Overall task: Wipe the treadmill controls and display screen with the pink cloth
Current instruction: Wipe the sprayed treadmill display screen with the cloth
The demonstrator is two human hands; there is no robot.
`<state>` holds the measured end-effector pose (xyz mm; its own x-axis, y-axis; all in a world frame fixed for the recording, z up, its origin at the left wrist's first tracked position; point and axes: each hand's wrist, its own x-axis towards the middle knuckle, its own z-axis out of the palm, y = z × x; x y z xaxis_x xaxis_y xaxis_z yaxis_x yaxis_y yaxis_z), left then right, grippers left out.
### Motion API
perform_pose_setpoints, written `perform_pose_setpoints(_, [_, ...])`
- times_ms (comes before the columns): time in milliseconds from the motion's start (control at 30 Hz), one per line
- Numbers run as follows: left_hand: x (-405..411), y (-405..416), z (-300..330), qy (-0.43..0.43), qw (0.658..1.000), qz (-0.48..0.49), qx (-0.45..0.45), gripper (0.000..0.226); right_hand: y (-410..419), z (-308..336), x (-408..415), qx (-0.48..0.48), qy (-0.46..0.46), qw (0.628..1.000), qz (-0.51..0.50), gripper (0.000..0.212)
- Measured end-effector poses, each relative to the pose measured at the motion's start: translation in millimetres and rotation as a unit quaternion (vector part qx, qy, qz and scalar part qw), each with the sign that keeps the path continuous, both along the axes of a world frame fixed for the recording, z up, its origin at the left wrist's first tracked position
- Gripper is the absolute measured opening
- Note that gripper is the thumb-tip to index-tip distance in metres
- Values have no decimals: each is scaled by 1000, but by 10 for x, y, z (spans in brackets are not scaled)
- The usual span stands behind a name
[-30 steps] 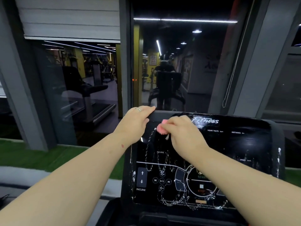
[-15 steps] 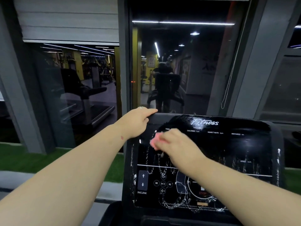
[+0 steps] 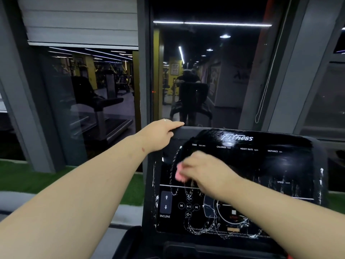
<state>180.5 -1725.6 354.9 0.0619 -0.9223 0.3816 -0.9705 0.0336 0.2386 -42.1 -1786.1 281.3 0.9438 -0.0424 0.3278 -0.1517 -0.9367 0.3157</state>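
The right hand [image 3: 201,171] holds a pink cloth [image 3: 179,172] against the left part of the treadmill's black screen [image 3: 261,165], which carries white streaks. The left hand [image 3: 160,133] grips the screen's top left corner.

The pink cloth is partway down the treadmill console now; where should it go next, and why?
Probably further down and across. The right hand presses the pink cloth on the left of the console, just above the thin white line. White foam trails loop below it, round the media buttons and the dial. The left hand grips the console's top corner, steadying it.
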Motion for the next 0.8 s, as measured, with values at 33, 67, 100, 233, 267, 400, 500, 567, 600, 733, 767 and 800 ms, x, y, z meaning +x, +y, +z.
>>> perform_pose_setpoints(33, [-2,2,9,7,1000,3,0,52,-48,80,55,8,-57,998,-19,51])
perform_pose_setpoints(67, [-8,5,10,12,1000,5,0,52,-59,160,102,17,-111,993,-45,55])
perform_pose_setpoints(100, [-14,11,2,14,1000,7,0,52,-55,201,132,13,-138,988,-68,57])
perform_pose_setpoints(233, [-23,10,-17,20,1000,9,4,52,12,-1,76,-53,20,998,-19,50])
perform_pose_setpoints(267, [-22,11,-24,22,1000,10,3,52,5,3,63,-47,46,998,-6,47])
perform_pose_setpoints(400, [-22,16,-35,26,1000,10,4,53,-94,260,196,-11,-62,998,-26,41])
perform_pose_setpoints(500, [-24,28,-30,28,1000,8,8,53,-33,164,205,-48,-36,998,-29,47])
perform_pose_setpoints(567, [-23,32,-28,29,1000,7,7,53,18,21,138,-35,42,998,6,47])
perform_pose_setpoints(600, [-24,34,-33,29,1000,8,6,53,17,-4,121,-21,63,998,14,42])
perform_pose_setpoints(733, [-24,20,-33,34,999,8,9,53,-75,192,202,-6,-50,999,-13,38])
perform_pose_setpoints(767, [-25,18,-37,34,999,9,10,53,-73,218,216,-9,-75,997,-28,41])
perform_pose_setpoints(800, [-25,18,-37,33,999,9,10,53,-53,205,219,-24,-77,996,-33,42])
